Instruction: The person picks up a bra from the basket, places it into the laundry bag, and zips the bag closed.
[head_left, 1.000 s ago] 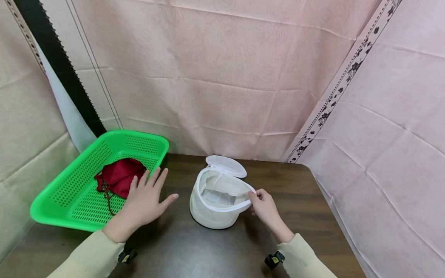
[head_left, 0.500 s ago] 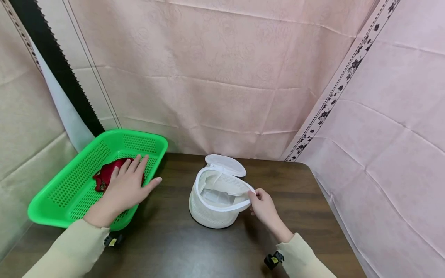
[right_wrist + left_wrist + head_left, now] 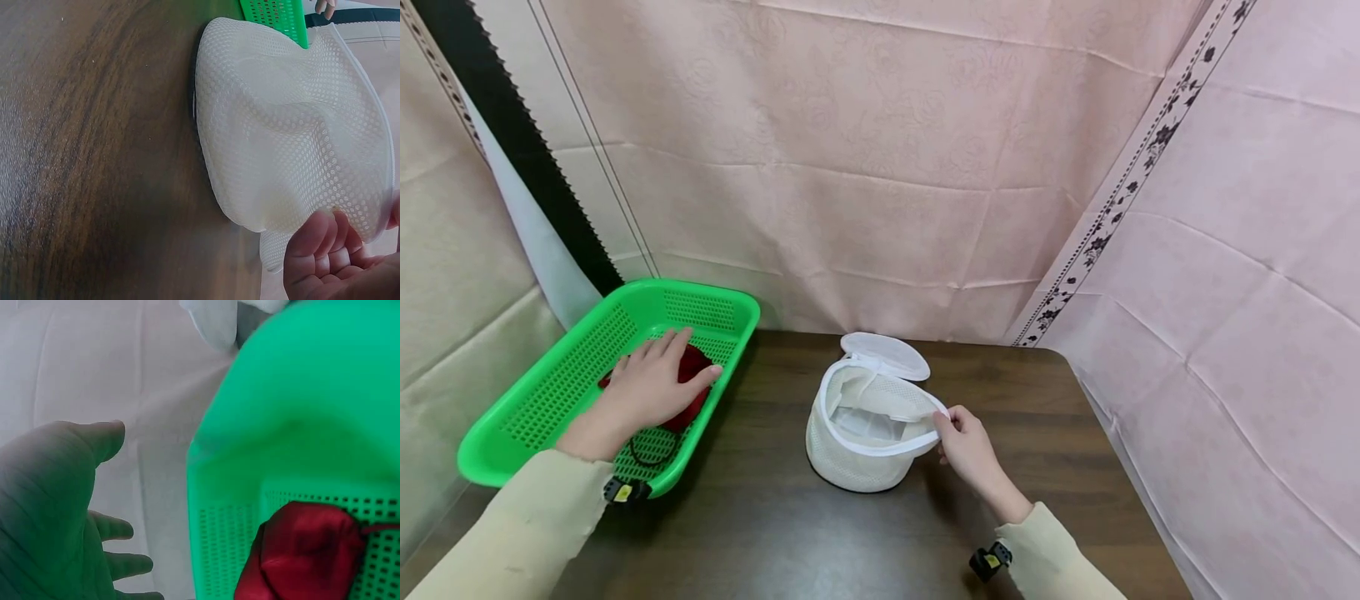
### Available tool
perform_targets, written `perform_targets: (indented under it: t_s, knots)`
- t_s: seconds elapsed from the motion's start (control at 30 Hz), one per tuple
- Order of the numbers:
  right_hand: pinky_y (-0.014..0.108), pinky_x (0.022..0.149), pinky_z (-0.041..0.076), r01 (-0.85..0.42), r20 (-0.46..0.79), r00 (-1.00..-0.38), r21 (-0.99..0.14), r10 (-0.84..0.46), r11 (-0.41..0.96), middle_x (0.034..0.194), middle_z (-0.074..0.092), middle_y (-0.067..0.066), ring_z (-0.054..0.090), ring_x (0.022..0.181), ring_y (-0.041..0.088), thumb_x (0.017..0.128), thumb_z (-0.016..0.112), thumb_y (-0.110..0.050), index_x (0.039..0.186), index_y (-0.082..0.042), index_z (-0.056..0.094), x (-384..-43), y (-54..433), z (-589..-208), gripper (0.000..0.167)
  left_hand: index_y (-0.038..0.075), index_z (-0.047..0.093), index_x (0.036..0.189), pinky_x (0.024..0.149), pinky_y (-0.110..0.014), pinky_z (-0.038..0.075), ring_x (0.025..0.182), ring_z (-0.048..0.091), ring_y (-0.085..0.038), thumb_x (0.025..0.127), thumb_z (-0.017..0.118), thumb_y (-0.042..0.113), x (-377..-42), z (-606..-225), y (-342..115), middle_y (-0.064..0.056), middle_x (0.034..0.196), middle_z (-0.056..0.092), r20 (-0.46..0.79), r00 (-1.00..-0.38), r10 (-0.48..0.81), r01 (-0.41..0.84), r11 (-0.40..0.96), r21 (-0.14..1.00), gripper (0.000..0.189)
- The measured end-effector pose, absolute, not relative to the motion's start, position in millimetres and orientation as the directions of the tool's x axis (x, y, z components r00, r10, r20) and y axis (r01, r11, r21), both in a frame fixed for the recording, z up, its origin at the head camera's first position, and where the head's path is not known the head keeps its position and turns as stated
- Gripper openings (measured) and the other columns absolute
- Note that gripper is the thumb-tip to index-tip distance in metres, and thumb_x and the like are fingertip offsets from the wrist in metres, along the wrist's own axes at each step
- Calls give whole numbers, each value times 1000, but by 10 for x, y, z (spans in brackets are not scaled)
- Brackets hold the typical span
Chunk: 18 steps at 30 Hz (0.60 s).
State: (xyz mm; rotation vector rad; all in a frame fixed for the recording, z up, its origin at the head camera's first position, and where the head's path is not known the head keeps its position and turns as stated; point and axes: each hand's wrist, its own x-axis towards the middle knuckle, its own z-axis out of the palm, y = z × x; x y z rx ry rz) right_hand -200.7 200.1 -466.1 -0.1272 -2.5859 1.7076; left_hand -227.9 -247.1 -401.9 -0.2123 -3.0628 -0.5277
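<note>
Over perforated basket (image 3: pixel 542 408), shiny red pouch (image 3: pixel 312 550) | left grip (image 3: pixel 651 387): outstretched | right grip (image 3: pixel 972 448): pinches mesh bag (image 3: pixel 853 467)

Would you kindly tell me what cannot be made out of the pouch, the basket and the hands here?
Head view: the left hand covers much of the red pouch; whether they touch is unclear.
Left wrist view: the bottom edge cuts off part of the red pouch.
Right wrist view: the white mesh bag and the top edge hide most of the green basket; the right edge cuts off part of the right hand.
</note>
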Motion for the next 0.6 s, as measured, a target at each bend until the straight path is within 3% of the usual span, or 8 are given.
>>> perform_targets:
  t_s: [0.33, 0.43, 0.6]
  knots:
    - [41, 50, 51, 29, -2, -997, -928, 72, 372, 65, 55, 13, 55, 56, 24, 98, 56, -21, 89, 2, 56, -1982, 1999, -4639, 25, 0, 13, 152, 94, -77, 9, 128, 12, -63, 88, 41, 74, -2422, -3978, -2655, -36, 149, 15, 30, -992, 122, 126, 956, 263, 102]
    - [45, 52, 52, 31, -5, -997, -929, 73, 370, 65, 54, 13, 56, 57, 30, 98, 56, -21, 88, 2, 56, -1984, 2001, -4655, 25, -1, 12, 152, 94, -78, 11, 128, 11, -64, 84, 43, 77, -2476, -4023, -2722, -37, 149, 14, -8, -992, 129, 123, 957, 262, 108]
    - [53, 56, 52, 29, 1, -997, -925, 77, 380, 66, 55, 15, 57, 60, 36, 98, 54, -19, 87, 1, 56, -1980, 2001, -4661, 23, -2, 12, 152, 93, -78, 17, 127, 10, -65, 81, 57, 71, -2570, -4125, -2777, -38, 149, 10, -94, -980, 174, 145, 955, 257, 111]
